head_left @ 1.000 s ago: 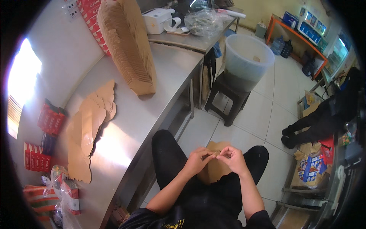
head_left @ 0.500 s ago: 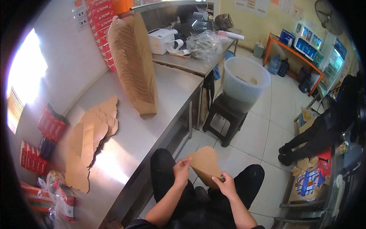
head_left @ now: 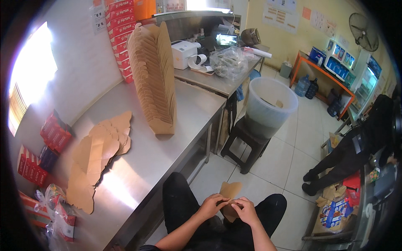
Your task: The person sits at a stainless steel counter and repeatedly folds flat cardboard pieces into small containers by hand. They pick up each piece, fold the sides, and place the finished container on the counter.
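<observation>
Above my lap, a brown cardboard piece (head_left: 230,189) is held between both hands. My left hand (head_left: 212,206) pinches its left edge, and my right hand (head_left: 246,208) grips the right edge, the fingertips of both close together at its middle. The card looks narrow and bent, with one flap standing up beyond my fingers. On the steel table to my left lie flat cardboard blanks (head_left: 99,151), spread in an overlapping pile. Farther back on that table rises a tall nested stack of folded cardboard trays (head_left: 155,90).
The steel table (head_left: 188,108) runs along my left. Red boxes (head_left: 121,39) are piled against the wall. Ahead, a translucent bucket (head_left: 270,106) stands on a black stool (head_left: 247,146). A label printer (head_left: 184,54) sits on the far counter. At right stands a person in dark clothes (head_left: 343,146).
Both hands have drawn together on the cardboard, which was broad and open and now looks folded narrower. The view has shifted slightly.
</observation>
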The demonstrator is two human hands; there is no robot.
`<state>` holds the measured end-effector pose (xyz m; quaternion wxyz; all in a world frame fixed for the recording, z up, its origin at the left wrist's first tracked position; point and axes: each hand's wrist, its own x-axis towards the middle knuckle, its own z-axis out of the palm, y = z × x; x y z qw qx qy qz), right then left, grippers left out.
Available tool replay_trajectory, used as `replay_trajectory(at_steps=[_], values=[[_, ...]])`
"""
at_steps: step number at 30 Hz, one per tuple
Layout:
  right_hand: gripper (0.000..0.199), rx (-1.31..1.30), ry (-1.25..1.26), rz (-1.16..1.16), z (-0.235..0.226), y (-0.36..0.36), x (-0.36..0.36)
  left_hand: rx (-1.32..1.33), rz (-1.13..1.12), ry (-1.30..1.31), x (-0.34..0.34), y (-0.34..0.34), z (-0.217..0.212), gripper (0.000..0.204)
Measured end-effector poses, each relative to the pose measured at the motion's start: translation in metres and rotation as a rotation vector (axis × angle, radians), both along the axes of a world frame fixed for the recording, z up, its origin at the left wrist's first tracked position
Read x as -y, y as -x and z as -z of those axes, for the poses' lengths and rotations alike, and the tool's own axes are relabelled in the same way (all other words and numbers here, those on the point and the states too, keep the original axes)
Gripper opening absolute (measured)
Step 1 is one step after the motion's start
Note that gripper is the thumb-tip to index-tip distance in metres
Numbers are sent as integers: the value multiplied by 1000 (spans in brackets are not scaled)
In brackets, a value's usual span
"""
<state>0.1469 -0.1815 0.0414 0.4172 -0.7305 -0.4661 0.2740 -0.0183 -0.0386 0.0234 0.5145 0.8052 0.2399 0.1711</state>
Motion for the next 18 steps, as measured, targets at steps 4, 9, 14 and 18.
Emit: replay_trajectory(at_steps=[4,9,14,18], values=[[24,-80,-7,-37,-1,-11,-6,112,2,-142,-10,-3,2,25],[44,-251,-115,130,9,-9,-18,109,-8,-160,-15,-6,12,24],[54,140,-195,490,-3,8,-31,45,-363,226,-17,-7,30,22],[38,-433,105,208,40,-18,-13,324,-620,914,-44,-6,88,21]])
